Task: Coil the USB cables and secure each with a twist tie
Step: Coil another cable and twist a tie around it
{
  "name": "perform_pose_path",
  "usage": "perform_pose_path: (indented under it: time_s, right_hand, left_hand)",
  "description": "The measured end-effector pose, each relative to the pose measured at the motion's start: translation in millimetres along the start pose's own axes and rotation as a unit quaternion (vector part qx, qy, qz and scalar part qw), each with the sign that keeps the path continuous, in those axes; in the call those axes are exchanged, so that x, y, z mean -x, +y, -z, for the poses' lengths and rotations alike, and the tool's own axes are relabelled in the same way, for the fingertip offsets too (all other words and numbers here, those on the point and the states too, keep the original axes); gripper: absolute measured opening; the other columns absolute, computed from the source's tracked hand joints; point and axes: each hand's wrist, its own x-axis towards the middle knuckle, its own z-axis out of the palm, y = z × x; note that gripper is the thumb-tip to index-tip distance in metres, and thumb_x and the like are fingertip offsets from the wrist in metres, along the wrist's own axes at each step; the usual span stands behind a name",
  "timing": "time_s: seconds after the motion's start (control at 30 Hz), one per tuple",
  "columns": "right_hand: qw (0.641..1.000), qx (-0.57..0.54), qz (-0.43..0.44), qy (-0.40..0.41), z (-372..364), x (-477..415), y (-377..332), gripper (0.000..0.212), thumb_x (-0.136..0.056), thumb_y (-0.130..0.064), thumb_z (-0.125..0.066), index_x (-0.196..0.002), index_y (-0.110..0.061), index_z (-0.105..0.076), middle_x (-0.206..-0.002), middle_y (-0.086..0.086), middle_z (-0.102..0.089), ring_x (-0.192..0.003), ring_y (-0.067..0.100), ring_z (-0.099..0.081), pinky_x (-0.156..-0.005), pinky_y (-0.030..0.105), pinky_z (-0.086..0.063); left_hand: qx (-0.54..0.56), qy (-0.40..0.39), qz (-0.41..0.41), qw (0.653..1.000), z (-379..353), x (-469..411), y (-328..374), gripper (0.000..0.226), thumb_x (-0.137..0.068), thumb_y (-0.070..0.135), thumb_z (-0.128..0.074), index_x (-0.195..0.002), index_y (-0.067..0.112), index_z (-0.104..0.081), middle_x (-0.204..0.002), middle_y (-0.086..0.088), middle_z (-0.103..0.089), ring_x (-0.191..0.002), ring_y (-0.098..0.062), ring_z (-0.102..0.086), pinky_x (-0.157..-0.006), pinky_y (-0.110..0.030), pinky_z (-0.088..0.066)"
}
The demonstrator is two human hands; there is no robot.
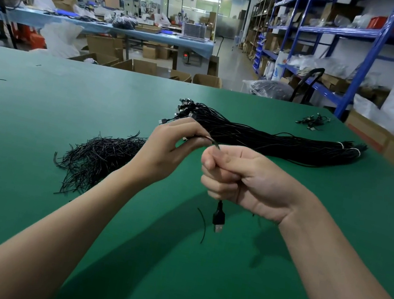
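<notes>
The fingers (214, 177) of the right hand (248, 182) are curled into a fist round a thin, smooth black cable (212, 142). Its boxy USB plug (218, 217) hangs straight down below the fist, metal tip lowest. From the top of the fist the cable arcs up and left to the left hand (167, 149), whose thumb and fingertips pinch it. A small connector seems to sit at that end, but it is blurred.

Just beyond the hands lies a thick bundle of cables (271, 141). Its long axis runs left to right, with the connectors fanned at its far-left end and white bands near its right end. A wiry, bristly pile of twist ties (97, 158) sits left of the left wrist. One curved tie (203, 225) lies beside the hanging plug.

The flat, matte green desk (28, 172) has broad open room near and to the left. Its right edge is close to the bundle's tip.
</notes>
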Motion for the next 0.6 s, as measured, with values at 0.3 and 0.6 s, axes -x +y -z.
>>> perform_pose_path:
  time_s: [0.3,0.6]
  right_hand:
    - [0.982,-0.111,0.109,0.108,-3,-39,12,0.031,-0.109,-0.022,-0.036,-0.098,-0.006,-0.06,-0.058,-0.007,-0.027,-0.052,0.008,-0.024,-0.052,0.022,-0.021]
    - [0.944,0.104,0.138,0.281,9,-63,13,0.035,-0.111,-0.024,-0.034,-0.1,-0.007,-0.063,-0.057,-0.009,-0.029,-0.05,0.009,-0.025,-0.047,0.019,-0.027]
  left_hand:
    - [-0.019,0.003,0.06,0.998,-19,38,-3,0.021,-0.103,0.017,-0.048,-0.101,0.007,-0.066,-0.084,0.003,-0.053,-0.076,-0.018,-0.051,-0.07,-0.03,-0.044]
    - [-0.061,-0.065,0.08,0.993,-21,59,1,0.023,-0.104,0.027,-0.052,-0.114,0.018,-0.071,-0.089,0.017,-0.065,-0.072,-0.018,-0.057,-0.067,-0.032,-0.047]
